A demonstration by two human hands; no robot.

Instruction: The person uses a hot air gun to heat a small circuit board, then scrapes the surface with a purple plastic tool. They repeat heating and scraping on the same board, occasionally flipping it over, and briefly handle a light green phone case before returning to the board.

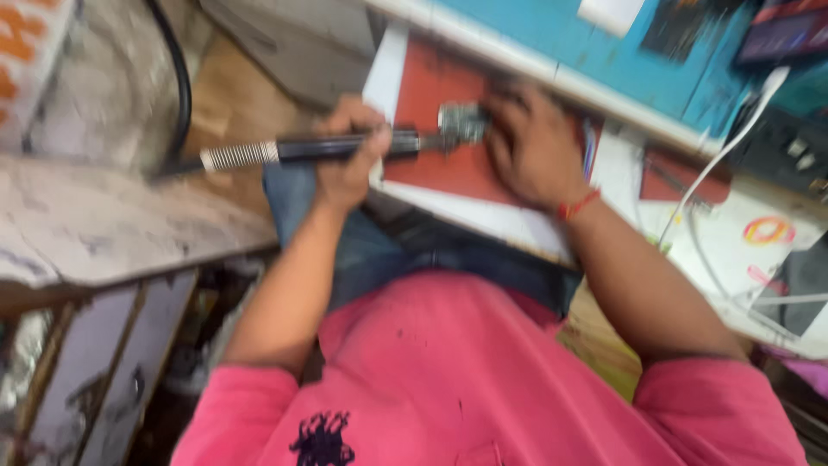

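My left hand (349, 155) grips the black handle of a rotary hand tool (336, 148), whose silver spring collar and black cable run off to the left. The tool's metal head (461, 123) lies over a red mat (440, 95). My right hand (530, 147), with a red thread at the wrist, rests fingers-down on the mat right beside the metal head; what it holds under the fingers is hidden by blur.
A white-edged board (388, 65) carries the red mat. A teal panel (604, 60) stands behind it. A white cable (716, 164) and paper clutter lie at the right. A worn grey bench (103, 224) with drawers sits at the left.
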